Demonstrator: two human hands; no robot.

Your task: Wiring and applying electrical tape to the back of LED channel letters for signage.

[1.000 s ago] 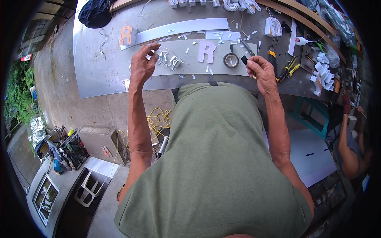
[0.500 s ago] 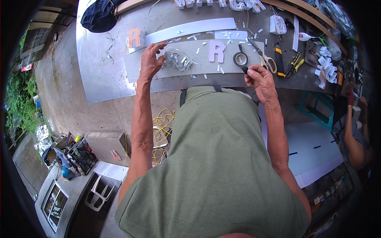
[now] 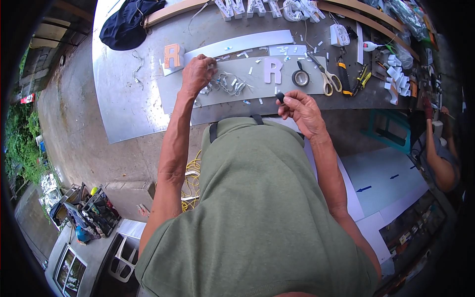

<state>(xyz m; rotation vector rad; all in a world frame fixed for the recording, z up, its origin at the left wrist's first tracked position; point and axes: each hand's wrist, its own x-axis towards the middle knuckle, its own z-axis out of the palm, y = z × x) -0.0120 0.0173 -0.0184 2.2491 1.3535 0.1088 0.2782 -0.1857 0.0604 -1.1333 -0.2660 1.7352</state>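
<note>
Between the thumb and fingers of my right hand is a small piece of black tape, just off the near edge of the table. My left hand bends down over the table with its fingers curled together; whatever they hold is hidden. Right beside it lies a tangle of clear wire with small white LED modules. An orange-faced letter R stands to its left. A flat pale lilac letter R and a black tape roll lie on the grey sheet.
Cream-handled scissors, a yellow-black cutter and pliers lie on the right. White letters line the back. A dark blue cloth sits far left. Another person's arm shows at right, near a teal stool.
My right hand has moved left, away from the tape roll, with the black tape. My left hand has shifted slightly right and its fingers have curled in.
</note>
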